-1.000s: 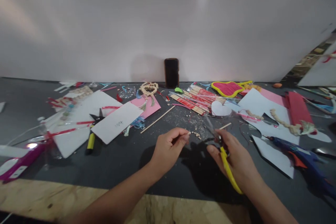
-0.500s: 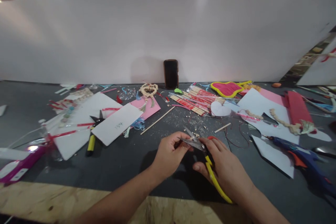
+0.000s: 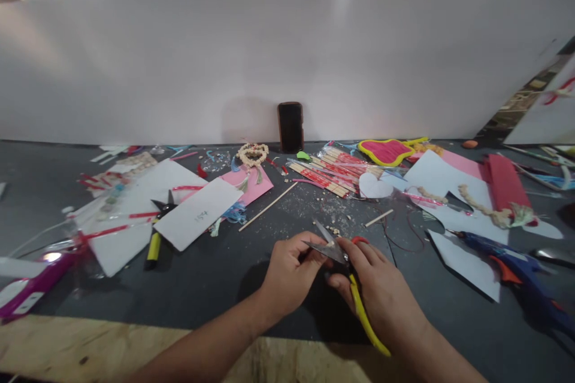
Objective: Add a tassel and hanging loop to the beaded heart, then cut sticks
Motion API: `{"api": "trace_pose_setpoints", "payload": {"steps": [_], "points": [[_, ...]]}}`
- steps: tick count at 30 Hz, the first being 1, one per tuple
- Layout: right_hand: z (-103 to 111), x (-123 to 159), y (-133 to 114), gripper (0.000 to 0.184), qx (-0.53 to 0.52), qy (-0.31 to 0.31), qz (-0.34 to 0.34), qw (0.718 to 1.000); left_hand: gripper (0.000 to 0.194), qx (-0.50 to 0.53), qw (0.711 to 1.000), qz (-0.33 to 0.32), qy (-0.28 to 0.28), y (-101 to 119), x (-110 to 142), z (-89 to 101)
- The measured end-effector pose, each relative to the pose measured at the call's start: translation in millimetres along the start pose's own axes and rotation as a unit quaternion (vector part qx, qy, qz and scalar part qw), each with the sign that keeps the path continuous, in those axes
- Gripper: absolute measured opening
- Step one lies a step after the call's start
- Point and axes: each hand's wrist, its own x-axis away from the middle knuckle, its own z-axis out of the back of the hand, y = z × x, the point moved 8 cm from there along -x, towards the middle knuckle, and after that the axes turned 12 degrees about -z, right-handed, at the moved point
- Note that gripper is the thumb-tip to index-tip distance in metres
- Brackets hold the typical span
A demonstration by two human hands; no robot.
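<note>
My right hand (image 3: 380,281) is closed round the yellow and red handles of a pair of scissors (image 3: 335,250). The scissor blades stand apart and point left and away from me. At the blades, my left hand (image 3: 291,269) is closed in a pinch, its fingertips close to the lower blade. What it pinches is mostly hidden; a small pale bit shows between the blades. Just beyond the blades lie small beige crumbs (image 3: 333,231) on the dark table. A short thin stick (image 3: 378,218) rests to the right of them.
A phone (image 3: 290,127) leans upright against the white board. Bundled wooden chopsticks (image 3: 321,176) lie behind my hands. On the left are pliers (image 3: 155,239), a white card (image 3: 200,213) and a purple tool (image 3: 40,281). A blue glue gun (image 3: 507,257) and cut white paper (image 3: 467,263) lie right.
Both hands and the scissors have shifted very slightly. The scissor blades remain apart, near my left fingertips. The whole view has moved a little.
</note>
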Motion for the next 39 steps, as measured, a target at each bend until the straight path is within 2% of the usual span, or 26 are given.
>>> {"api": "trace_pose_setpoints", "payload": {"steps": [5, 8, 14, 16, 19, 22, 24, 27, 30, 39], "points": [[-1.0, 1.6, 1.9, 0.037, 0.025, -0.016, -0.006, 1.000, 0.019, 0.017, 1.000, -0.010, 0.003, 1.5, 1.2, -2.3], [-0.3, 0.0, 3.6, 0.037, 0.029, -0.020, -0.017, 0.999, 0.020, 0.015, 1.000, -0.021, 0.008, 0.3, 0.3, -3.1], [1.5, -1.4, 3.3, 0.040, 0.018, -0.015, -0.014, 1.000, 0.013, 0.041, 0.999, -0.003, 0.004, -2.7, -0.6, -3.2], [2.4, -0.8, 1.1, 0.045, 0.009, -0.021, -0.004, 1.000, 0.012, 0.033, 0.999, -0.003, -0.005, 1.6, -0.9, -2.4], [4.2, -0.2, -3.3, 0.064, 0.004, -0.026, 0.019, 0.999, 0.009, 0.020, 1.000, 0.012, -0.020, 7.0, -1.2, -0.7], [6.8, -0.3, -6.3, 0.080, 0.012, -0.009, 0.042, 0.999, 0.012, 0.033, 0.997, 0.017, -0.061, 10.8, -1.9, -3.4], [7.0, -0.1, -6.7, 0.082, 0.017, 0.002, 0.050, 0.999, 0.016, 0.061, 0.994, 0.022, -0.091, 10.8, -2.1, -6.9], [5.6, 1.5, -8.0, 0.077, 0.011, 0.007, 0.059, 0.998, 0.019, 0.117, 0.985, 0.052, -0.119, 6.3, -1.0, -11.7], [6.3, 4.1, -10.3, 0.070, -0.001, 0.020, 0.065, 0.998, 0.020, 0.151, 0.978, 0.074, -0.125, 2.9, 0.2, -13.6], [3.5, 5.6, -5.2, 0.038, -0.008, -0.003, 0.033, 0.999, 0.012, 0.120, 0.987, 0.058, -0.084, 5.8, -2.2, -6.9]]}}
